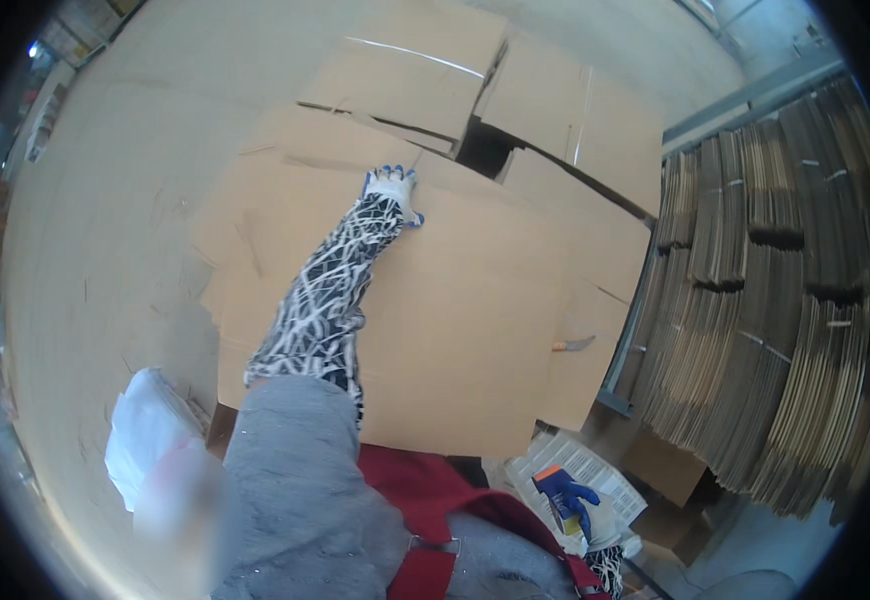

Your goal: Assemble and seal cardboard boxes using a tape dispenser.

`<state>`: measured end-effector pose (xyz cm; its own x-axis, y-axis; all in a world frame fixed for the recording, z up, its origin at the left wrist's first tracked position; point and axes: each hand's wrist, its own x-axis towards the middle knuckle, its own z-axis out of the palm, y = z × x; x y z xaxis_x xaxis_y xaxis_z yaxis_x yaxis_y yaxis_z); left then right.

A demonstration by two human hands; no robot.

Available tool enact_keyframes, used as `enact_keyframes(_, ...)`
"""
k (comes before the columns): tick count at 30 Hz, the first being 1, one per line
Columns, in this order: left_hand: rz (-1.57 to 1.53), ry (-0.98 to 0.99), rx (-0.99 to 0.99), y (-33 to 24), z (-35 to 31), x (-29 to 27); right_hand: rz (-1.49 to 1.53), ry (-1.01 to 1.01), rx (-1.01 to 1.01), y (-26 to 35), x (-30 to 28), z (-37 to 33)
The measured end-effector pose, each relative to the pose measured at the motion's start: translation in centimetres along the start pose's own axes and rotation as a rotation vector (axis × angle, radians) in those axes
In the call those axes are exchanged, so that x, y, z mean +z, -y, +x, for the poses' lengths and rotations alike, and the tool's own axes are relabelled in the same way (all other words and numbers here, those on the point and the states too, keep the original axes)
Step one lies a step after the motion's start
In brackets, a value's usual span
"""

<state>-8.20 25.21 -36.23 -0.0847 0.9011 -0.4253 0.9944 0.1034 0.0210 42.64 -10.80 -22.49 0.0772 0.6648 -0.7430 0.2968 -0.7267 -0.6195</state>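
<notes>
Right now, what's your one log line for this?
Left hand: gloved, spread on cardboard | right hand: gloved, lower right, grip unclear | knife: lying on cardboard | bundled stacks: at right

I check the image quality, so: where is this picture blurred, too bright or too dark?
All in the head view: a smeared patch blurs the lower left, beside the grey sleeve; a small bright light glares at upper left; corners are black; the left hand looks reasonably sharp.

Below and right of the left fingers [387,172], the cardboard sheet [455,330] lies free up to a knife [575,344]; farther right, stacked cardboard [770,290] blocks the way.
</notes>
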Motion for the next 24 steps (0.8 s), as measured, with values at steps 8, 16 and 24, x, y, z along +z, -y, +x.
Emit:
enact_keyframes(8,-0.034,0.214,0.069,3.5,-2.8,-5.9,0.174,0.023,-0.057,0.3,0.2,2.2)
enact_keyframes(16,-0.021,0.385,0.193,-1.3,-27.1,-27.3,-0.033,-0.048,-0.603,12.2,-10.9,6.0)
enact_keyframes(24,0.256,-0.458,0.506,-5.7,-41.3,-26.6,-0.139,0.232,-1.038,29.7,-7.0,5.5)
